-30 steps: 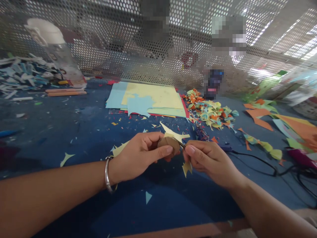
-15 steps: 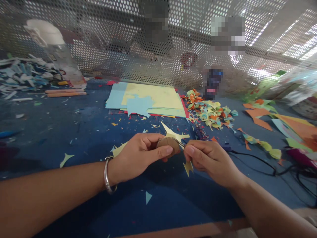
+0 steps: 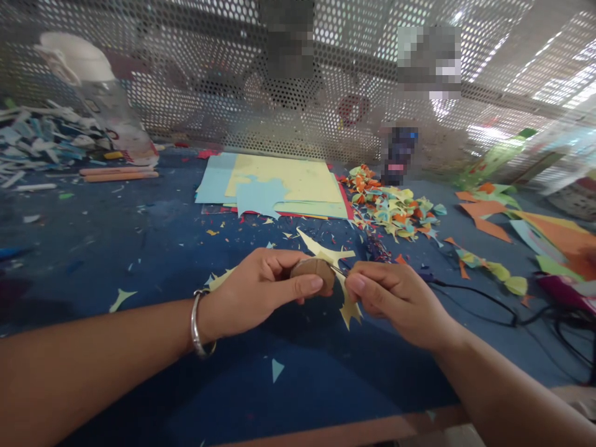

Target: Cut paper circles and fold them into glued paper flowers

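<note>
My left hand point(image 3: 261, 288), a silver bangle on its wrist, is closed around a brown, round cardboard-like piece point(image 3: 313, 273), thumb on the near face. Pale yellow paper point(image 3: 326, 249) shows behind the brown piece's upper edge. Just to the right, my right hand point(image 3: 388, 298) pinches a thin dark metal tool point(image 3: 339, 270), whose tip meets that edge. Its grip is covered by my fingers, so I cannot make out its exact kind. Below the tool hangs or lies a jagged yellow paper scrap point(image 3: 350, 311).
Stacked coloured paper point(image 3: 284, 177) lies beyond my hands, with a pile of small cut pieces point(image 3: 391, 205) to its right. A bottle point(image 3: 116, 118), two pencils point(image 3: 118, 174) and white-blue strips point(image 3: 37, 139) are far left. A black cable point(image 3: 484, 298) runs on the right.
The brown piece has tilted slightly and shifted a little left with my left hand. The tool stays at its edge; the whole view has drifted slightly.
</note>
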Tool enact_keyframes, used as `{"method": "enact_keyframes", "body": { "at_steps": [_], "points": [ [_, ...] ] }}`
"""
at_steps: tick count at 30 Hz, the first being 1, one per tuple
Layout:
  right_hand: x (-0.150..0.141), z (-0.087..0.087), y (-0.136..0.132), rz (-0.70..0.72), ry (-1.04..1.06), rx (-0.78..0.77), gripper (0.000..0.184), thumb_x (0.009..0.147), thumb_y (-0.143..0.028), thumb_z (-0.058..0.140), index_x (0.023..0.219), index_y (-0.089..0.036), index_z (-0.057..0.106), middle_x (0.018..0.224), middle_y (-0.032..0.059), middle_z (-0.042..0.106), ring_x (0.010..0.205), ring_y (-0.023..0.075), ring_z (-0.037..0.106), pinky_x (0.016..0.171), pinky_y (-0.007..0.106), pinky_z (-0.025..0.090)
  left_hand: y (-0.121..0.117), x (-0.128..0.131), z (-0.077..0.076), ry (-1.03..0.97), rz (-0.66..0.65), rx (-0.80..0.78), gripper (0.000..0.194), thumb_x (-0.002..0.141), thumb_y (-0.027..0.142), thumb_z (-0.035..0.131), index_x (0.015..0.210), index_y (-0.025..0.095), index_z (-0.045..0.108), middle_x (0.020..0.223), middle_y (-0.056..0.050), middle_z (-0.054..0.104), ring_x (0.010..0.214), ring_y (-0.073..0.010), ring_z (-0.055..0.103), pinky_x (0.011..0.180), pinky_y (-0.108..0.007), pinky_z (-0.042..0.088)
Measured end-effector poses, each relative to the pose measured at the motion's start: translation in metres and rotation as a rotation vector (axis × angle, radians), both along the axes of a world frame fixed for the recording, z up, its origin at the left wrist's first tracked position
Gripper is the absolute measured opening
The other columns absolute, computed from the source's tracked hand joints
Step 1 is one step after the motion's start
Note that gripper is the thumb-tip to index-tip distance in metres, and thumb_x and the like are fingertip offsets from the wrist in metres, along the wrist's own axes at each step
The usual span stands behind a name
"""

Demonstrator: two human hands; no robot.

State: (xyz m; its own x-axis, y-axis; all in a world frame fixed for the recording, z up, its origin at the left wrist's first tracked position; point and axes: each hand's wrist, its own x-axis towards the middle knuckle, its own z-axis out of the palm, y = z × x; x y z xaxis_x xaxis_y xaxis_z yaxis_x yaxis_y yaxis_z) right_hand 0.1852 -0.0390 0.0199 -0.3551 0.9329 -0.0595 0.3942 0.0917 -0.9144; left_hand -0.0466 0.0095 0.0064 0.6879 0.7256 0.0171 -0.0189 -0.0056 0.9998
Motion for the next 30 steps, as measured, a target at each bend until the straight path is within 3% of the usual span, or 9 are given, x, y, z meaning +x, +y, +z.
{"method": "enact_keyframes", "body": {
  "at_steps": [11, 23, 30],
  "points": [
    [0.000, 0.000, 0.001, 0.015, -0.015, 0.005, 0.047, 0.098, -0.056, 0.049, 0.069, -0.019, 0.050, 0.057, -0.0066, 0.031, 0.049, 0.0072, 0.025, 0.043, 0.023, 0.020, 0.001, -0.002, -0.001, -0.003, -0.054, 0.005, 0.020, 0.091, 0.033, 0.068, 0.089, 0.015, 0.076, 0.083, -0.002, 0.069, 0.072, -0.0095, 0.052, 0.068, -0.021, 0.042],
    [-0.002, 0.006, 0.001, 0.062, -0.108, 0.054, 0.044, 0.099, -0.050, 0.051, 0.070, -0.018, 0.056, 0.057, -0.0048, 0.038, 0.050, 0.0079, 0.031, 0.045, 0.023, 0.024, 0.007, -0.009, 0.006, 0.050, -0.228, -0.019, 0.019, 0.091, 0.032, 0.066, 0.090, 0.016, 0.076, 0.080, -0.001, 0.069, 0.070, -0.0107, 0.055, 0.066, -0.021, 0.043],
    [0.005, -0.005, 0.008, -0.136, 0.037, 0.040, 0.046, 0.096, -0.058, 0.054, 0.074, -0.017, 0.056, 0.055, -0.0072, 0.032, 0.047, 0.0068, 0.025, 0.043, 0.023, 0.019, 0.004, -0.008, 0.005, 0.226, -0.277, -0.049, 0.018, 0.090, 0.034, 0.064, 0.096, 0.017, 0.067, 0.088, -0.004, 0.072, 0.071, -0.0133, 0.064, 0.063, -0.021, 0.049]
  ]
}}
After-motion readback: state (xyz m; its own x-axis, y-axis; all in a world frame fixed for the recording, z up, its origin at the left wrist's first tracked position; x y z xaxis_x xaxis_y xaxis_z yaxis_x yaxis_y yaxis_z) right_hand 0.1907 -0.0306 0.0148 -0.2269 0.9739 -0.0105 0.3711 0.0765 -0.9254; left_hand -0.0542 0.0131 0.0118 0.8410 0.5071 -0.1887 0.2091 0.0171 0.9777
